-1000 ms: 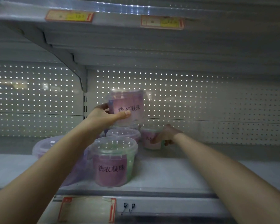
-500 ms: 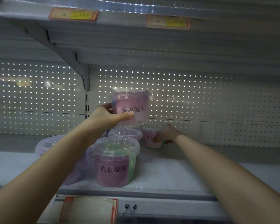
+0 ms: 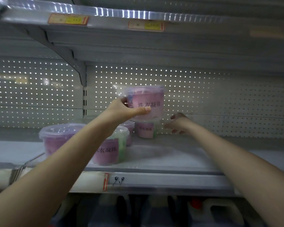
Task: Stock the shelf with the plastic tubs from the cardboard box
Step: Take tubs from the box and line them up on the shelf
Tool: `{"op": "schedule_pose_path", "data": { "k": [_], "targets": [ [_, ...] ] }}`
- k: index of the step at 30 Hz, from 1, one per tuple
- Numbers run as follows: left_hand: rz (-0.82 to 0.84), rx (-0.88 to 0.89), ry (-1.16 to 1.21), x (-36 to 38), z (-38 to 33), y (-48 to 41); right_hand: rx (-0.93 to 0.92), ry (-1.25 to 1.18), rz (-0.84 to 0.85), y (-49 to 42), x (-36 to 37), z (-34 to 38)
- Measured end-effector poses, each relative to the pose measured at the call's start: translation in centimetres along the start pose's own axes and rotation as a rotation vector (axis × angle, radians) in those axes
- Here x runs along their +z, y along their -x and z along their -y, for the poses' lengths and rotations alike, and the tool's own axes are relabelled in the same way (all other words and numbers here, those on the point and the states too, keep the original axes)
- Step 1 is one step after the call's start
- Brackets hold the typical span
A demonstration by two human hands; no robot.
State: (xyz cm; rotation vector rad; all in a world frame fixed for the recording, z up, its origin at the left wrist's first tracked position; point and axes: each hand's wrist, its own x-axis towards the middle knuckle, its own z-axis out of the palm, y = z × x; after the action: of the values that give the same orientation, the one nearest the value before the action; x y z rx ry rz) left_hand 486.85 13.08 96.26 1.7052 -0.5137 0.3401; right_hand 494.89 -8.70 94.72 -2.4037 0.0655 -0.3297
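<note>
Tubs go on this shelf (image 3: pixel 170 154), and from my head camera I see 1 pink tub (image 3: pixel 146 102) up in my left hand (image 3: pixel 121 110). My thumb lies across the front of its label and my other fingers wrap round the far side. It sits right over the back tub (image 3: pixel 146 130), so I think I am stacking it on that lid, but I cannot tell if the 2 are touching yet. My right hand (image 3: pixel 177 123) is loose and spread, holding nothing, just to the right of the back tub and not on it. That is my first worry: nothing steadies the bottom tub, so if I set the top one down off to 1 side, it could slide off the smooth lid or tip both over. I grip with only 1 hand, low on the tub, so it could also twist and slip out. My left arm reaches right over the front tub (image 3: pixel 110 149), which stands close to the shelf edge; if I drop my elbow, I could knock it off onto the jugs (image 3: pixel 220 212) below. The big tub (image 3: pixel 57 138) on the left is near my arm too. It is dim in here, so lining things up is harder. The cardboard box is not in view.
</note>
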Motion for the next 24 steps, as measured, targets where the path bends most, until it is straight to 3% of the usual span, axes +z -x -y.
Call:
{"op": "schedule_pose_path", "data": {
  "k": [9, 11, 15, 18, 21, 24],
  "targets": [
    [-0.018, -0.086, -0.032, 4.8, 2.0, 0.3, -0.069, -0.192, -0.068, 2.1, -3.0, -3.8],
    [-0.001, -0.1, 0.0, 5.0, 2.7, 0.5, -0.097, -0.259, -0.003, 2.7, -3.0, -4.1],
    [0.031, -0.085, -0.025, 5.2, 3.5, 1.0, -0.179, -0.38, 0.327, 3.9, -2.5, -4.0],
    [0.057, -0.055, 0.03, 5.5, 3.7, 1.3, -0.261, -0.46, 0.485, 4.5, -1.6, -3.7],
    [0.075, -0.038, 0.04, 5.7, 3.7, 1.3, -0.328, -0.489, 0.566, 4.8, -1.0, -3.8],
    [0.058, -0.03, 0.023, 5.8, 3.3, 1.2, -0.345, -0.56, 0.505, 4.7, -0.8, -3.8]
  ]
}}
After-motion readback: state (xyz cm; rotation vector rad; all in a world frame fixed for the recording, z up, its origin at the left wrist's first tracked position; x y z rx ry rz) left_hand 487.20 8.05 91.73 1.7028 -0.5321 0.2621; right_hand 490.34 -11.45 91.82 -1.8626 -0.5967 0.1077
